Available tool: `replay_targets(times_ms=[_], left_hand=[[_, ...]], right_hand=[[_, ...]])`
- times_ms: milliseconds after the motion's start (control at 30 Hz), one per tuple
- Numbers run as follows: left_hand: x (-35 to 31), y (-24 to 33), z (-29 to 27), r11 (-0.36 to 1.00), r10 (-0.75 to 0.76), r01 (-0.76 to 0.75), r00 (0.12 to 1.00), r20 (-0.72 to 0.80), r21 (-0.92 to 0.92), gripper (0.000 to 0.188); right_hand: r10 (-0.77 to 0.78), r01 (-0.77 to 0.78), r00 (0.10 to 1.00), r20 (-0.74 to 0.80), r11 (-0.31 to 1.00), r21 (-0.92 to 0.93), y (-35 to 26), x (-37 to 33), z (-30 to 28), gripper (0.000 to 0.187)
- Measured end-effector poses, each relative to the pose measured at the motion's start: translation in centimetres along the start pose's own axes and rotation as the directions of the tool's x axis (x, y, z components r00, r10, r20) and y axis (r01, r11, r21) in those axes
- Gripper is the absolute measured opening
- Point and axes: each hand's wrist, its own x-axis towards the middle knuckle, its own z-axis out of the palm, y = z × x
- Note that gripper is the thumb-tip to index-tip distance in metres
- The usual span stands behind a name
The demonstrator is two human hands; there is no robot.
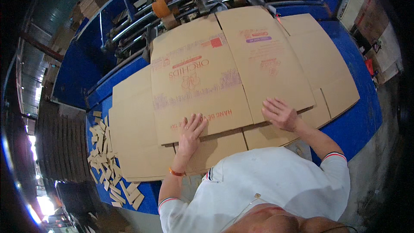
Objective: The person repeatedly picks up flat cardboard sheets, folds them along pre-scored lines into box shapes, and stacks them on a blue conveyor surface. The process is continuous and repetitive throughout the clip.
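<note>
A folded brown cardboard box blank (pixel 207 77) with red and purple printing lies in front of me, its far end reaching the rollers of a machine. My left hand (pixel 192 131) rests on its near edge, fingers spread over the surface. Farther right, my right hand (pixel 279 114) lies on the same blank close to its near right corner, with the fingers stretched out and slightly bent. Thumbs are mostly hidden. Beneath the printed blank is a wider unfolded cardboard sheet (pixel 133 133), which sticks out on the left, the right and the near side.
A machine with metal shafts and orange rollers (pixel 161 7) stands beyond the cardboard. Small cardboard offcuts (pixel 105 164) lie scattered on the blue table (pixel 151 196) at left. A tall stack of flat cardboard (pixel 60 144) stands farther left. More blue tabletop shows at right.
</note>
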Motion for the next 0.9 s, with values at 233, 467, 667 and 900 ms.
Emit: replay_targets(times_ms=[233, 467, 667, 900], left_hand=[[3.7, -1.6, 0.3, 0.996, 0.047, -0.041, 0.995, -0.083, 0.078, 0.072], [13.6, -7.3, 1.2, 0.975, 0.040, 0.011, 0.973, -0.226, 0.221, 0.061], [18.5, -11.9, 1.8, 0.802, -0.330, 0.508, 0.816, -0.475, 0.316, 0.050], [4.3, -14.6, 4.2, 0.698, -0.601, 0.704, 0.477, -0.642, -0.131, 0.059]], right_hand=[[0.006, -0.015, 0.992, -0.122, 0.997, -0.070, 3.1, 2.9, 2.1, 0.044], [-0.001, -0.019, 0.945, -0.326, 0.998, -0.056, 13.7, 10.4, 6.4, 0.042], [0.281, -0.375, 0.890, -0.358, 0.899, -0.225, 22.4, 15.2, 10.3, 0.045], [0.470, -0.605, 0.669, -0.575, 0.794, -0.056, 23.3, 15.5, 11.1, 0.057]])
